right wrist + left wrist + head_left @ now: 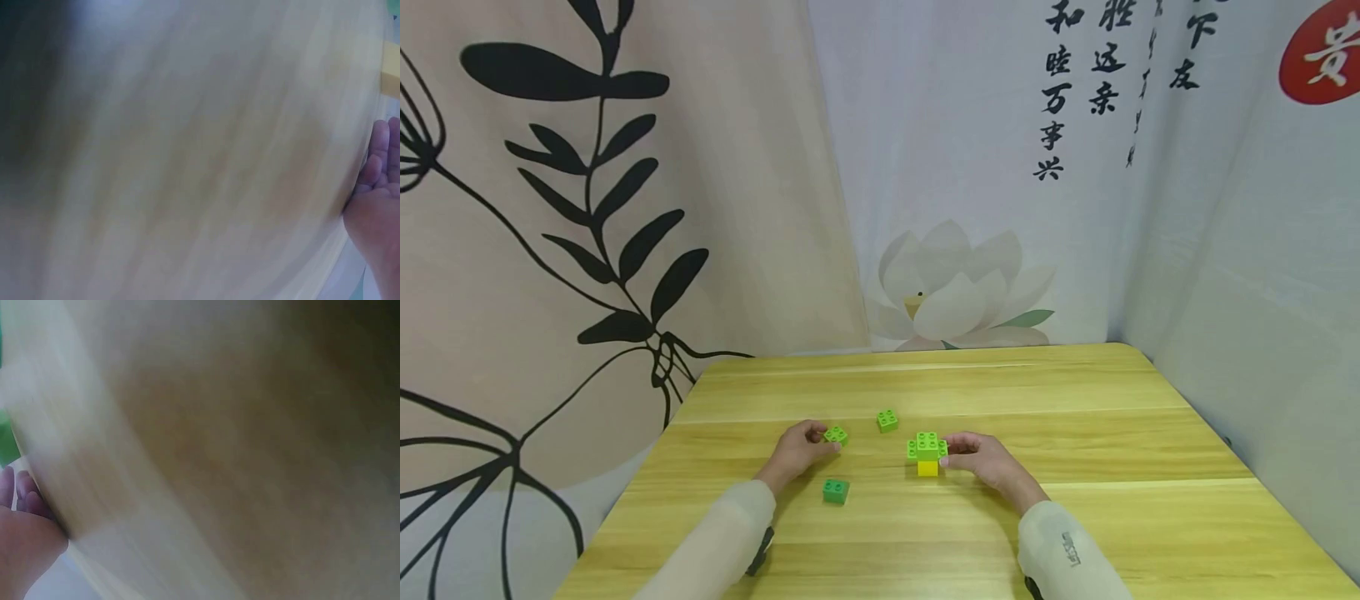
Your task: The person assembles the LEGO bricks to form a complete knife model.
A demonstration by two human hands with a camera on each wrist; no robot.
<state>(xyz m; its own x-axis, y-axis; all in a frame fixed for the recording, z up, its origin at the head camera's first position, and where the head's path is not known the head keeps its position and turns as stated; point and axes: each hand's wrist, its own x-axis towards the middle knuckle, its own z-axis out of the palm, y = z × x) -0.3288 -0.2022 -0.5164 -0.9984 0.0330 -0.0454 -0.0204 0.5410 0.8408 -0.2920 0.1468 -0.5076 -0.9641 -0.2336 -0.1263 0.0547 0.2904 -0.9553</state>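
Note:
Between its thumb and fingers, my left hand [801, 452] pinches a small lime-green toy brick [836, 435] at the left of the table's middle. In the left wrist view a green brick [7, 442] shows just past the fingers. To the right stands a stack of toy bricks [927, 447], lime-green on top with a lime brick jutting out on each side, and a yellow brick [928, 468] at its base. My right hand [987, 462] grips the stack's right side with thumb and fingertips. The right wrist view catches this hand [378, 187] only at its edge.
A loose lime-green brick [887, 421] lies farther back, between the two hands. Nearer, a darker green brick [836, 491] lies beside the left forearm. The wooden table [1075, 550] reaches back to printed curtains [760, 208].

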